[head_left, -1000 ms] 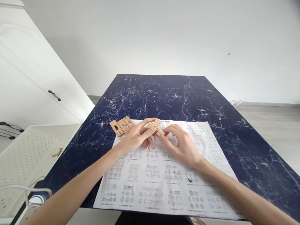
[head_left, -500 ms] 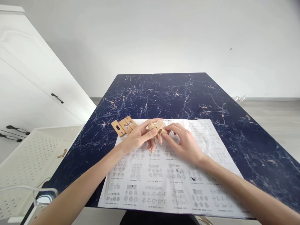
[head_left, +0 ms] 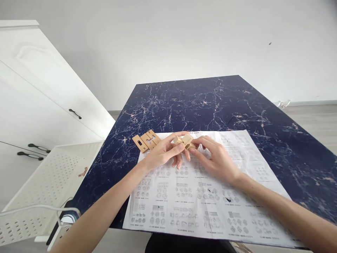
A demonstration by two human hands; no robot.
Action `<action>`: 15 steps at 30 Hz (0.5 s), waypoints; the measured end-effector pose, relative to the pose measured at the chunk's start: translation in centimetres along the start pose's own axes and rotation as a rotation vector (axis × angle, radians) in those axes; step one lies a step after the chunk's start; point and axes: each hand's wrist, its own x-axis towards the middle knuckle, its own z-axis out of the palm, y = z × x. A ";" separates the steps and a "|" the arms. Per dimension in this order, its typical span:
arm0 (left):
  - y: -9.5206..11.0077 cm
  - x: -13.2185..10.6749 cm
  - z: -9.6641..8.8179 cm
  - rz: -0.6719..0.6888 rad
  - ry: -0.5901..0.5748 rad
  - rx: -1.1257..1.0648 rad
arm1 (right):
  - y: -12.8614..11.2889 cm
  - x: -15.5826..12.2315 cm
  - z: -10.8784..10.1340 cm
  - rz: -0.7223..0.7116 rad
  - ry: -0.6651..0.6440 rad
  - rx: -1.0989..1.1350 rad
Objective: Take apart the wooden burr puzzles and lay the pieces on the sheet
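Observation:
Above the upper part of a printed instruction sheet [head_left: 189, 196], both hands meet at a small wooden interlocking puzzle [head_left: 187, 139] of pale crossed blocks. My left hand [head_left: 165, 151] is closed round its left side, thumb on the front and fingers behind and beneath. My right hand [head_left: 214, 156] pinches the puzzle's right end between thumb and index finger. Fingers cover part of the blocks, so how they join is not fully visible. Just left of my left hand, flat wooden plates [head_left: 146, 141] with cut-out holes and numbers lie partly on the sheet's corner.
The dark blue marble-patterned table [head_left: 184, 105] reaches toward the white wall. To the left stand a white cabinet [head_left: 52, 88] with black handles and a perforated white shelf [head_left: 50, 182], a small wooden piece [head_left: 83, 172] lying on it. A white cable [head_left: 39, 208] crosses the lower left.
The whole view has shifted, so the table and hands appear slightly farther right. Both hands keep nearly the same hold on the puzzle.

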 end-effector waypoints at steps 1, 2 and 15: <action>0.0 0.0 -0.1 0.001 -0.016 -0.010 | 0.0 0.0 0.0 0.008 -0.001 0.000; -0.1 -0.1 -0.1 0.004 -0.035 -0.022 | 0.0 0.0 0.0 0.016 -0.003 0.002; 0.6 0.0 -0.8 -0.091 -0.418 -0.273 | -0.8 0.0 -0.5 -0.029 -0.119 0.176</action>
